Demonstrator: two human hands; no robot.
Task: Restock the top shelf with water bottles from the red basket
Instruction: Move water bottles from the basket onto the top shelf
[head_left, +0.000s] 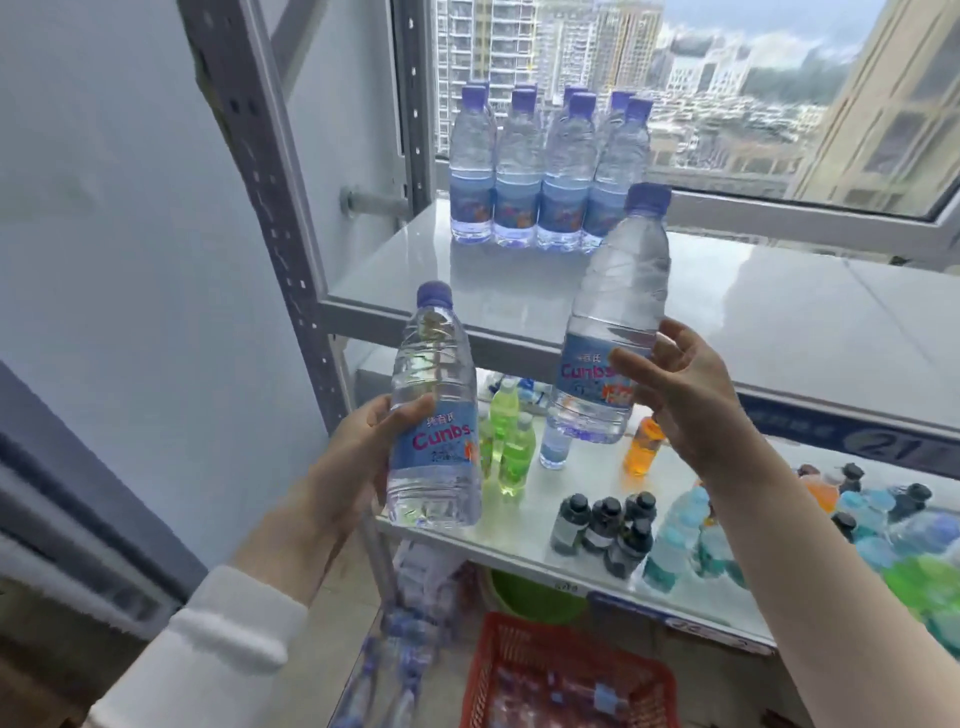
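**Two water bottles held up at the top shelf**

One clear plastic water bottle with a purple cap and blue label is gripped around its label by the left hand and is held upright, below the front edge of the grey top shelf. A second bottle of the same kind is clamped at its label by the right hand, thumb in front and fingers behind. It is tilted slightly to the right, with its cap raised over the shelf. The hands are kept apart, one bottle in each.

Eight matching purple-capped bottles are counted at the back left of the top shelf, by the window, apparently in two rows of four, upright and touching.

At the bottom, a red plastic mesh basket is seen; clear bottles lie in it, but they are too blurred to be counted.

On the white lower shelf, four small dark-capped bottles are grouped together. Green bottles and one orange bottle stand behind them, and a cluster of blue-green bottles is seen to the right.
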